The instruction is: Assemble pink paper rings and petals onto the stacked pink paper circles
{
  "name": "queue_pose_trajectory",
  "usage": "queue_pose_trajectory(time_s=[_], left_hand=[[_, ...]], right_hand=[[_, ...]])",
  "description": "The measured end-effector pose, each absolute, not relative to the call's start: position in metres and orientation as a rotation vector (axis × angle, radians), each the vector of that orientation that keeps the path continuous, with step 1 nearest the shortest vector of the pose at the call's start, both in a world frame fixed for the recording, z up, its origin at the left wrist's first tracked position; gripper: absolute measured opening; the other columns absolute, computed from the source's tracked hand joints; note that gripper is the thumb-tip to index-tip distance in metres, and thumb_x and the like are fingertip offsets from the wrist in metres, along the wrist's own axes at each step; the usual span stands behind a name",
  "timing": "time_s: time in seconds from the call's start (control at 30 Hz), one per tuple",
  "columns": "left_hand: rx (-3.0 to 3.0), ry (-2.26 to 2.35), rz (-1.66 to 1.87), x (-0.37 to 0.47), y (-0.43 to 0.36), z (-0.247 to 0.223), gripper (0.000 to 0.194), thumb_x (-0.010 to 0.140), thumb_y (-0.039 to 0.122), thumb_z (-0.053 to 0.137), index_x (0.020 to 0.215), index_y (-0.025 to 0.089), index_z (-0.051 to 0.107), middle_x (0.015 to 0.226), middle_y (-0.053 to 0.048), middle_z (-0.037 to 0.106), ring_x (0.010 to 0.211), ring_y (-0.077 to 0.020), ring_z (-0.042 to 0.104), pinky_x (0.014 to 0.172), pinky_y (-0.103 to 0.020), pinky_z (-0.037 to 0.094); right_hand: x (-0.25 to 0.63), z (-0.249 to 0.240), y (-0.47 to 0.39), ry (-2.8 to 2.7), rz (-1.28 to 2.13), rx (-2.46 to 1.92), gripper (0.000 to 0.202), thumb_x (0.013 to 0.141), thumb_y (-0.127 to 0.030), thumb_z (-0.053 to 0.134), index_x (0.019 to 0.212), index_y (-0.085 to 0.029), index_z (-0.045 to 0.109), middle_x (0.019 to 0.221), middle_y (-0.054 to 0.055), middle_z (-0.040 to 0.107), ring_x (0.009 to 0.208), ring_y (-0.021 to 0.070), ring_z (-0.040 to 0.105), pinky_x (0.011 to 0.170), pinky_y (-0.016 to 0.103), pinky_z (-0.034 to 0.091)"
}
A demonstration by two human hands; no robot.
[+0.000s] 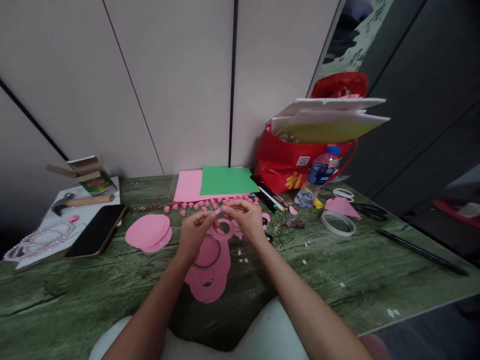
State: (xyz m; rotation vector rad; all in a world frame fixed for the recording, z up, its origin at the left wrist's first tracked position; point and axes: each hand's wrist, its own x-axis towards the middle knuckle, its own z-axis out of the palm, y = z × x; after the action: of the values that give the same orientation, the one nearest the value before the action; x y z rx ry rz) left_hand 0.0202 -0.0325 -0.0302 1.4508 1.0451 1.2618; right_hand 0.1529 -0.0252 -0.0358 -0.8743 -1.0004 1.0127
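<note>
Green wood-grained table stood against pale panels, with pink paper spread around my hands

My left hand and right hand were just apart near the table's middle, a pink ring between them; each thumb sat close to its fingertips, but I could not tell whether they were clamped on that ring or something smaller. Shaping looked well along: pink discs lay stacked to the left, larger pink cut-outs lay on the near side, and white scraps were scattered to the right. Pink balls lay loose on the far side, so that part seemed undone; farther off, a green sheet and a pink sheet looked uncut
</note>
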Motion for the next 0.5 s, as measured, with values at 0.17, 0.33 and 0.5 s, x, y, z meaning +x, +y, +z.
queue_pose_trajectory(time_s=[0.17, 0.33, 0.5], left_hand=[[1.426, 1.079, 1.311, 0.0195, -0.03, -0.032, 0.022, 0.071, 0.03, 0.057, 0.055, 0.015, 0.061, 0.053, 0.001, 0.059, 0.055, -0.0121, 0.052, 0.061, -0.024, 0.041], [1.401, 1.083, 1.313, 0.0206, -0.0306, -0.0302, 0.021, 0.071, 0.029, 0.057, 0.056, 0.015, 0.06, 0.053, 0.001, 0.058, 0.055, -0.0117, 0.051, 0.06, -0.023, 0.039], [1.441, 1.059, 1.278, 0.0216, -0.0334, -0.028, 0.02, 0.07, 0.029, 0.058, 0.055, 0.015, 0.06, 0.053, 0.001, 0.058, 0.055, -0.0118, 0.051, 0.059, -0.023, 0.04]], right_hand=[[0.1522, -0.0398, -0.0233, -1.002, 1.067, -0.853, 0.016, 0.061, -0.028, 0.069, 0.073, -0.018, 0.068, 0.067, 0.001, 0.069, 0.062, 0.0148, 0.064, 0.066, 0.029, 0.052], [0.1526, -0.0405, -0.0231, -0.992, 1.098, -0.833, 0.018, 0.058, -0.026, 0.07, 0.074, -0.018, 0.067, 0.07, 0.002, 0.069, 0.062, 0.0146, 0.063, 0.066, 0.029, 0.052], [0.1528, -0.038, -0.024, -1.004, 1.074, -0.827, 0.019, 0.056, -0.027, 0.073, 0.071, -0.018, 0.064, 0.062, -0.001, 0.064, 0.055, 0.0116, 0.06, 0.057, 0.025, 0.05]])
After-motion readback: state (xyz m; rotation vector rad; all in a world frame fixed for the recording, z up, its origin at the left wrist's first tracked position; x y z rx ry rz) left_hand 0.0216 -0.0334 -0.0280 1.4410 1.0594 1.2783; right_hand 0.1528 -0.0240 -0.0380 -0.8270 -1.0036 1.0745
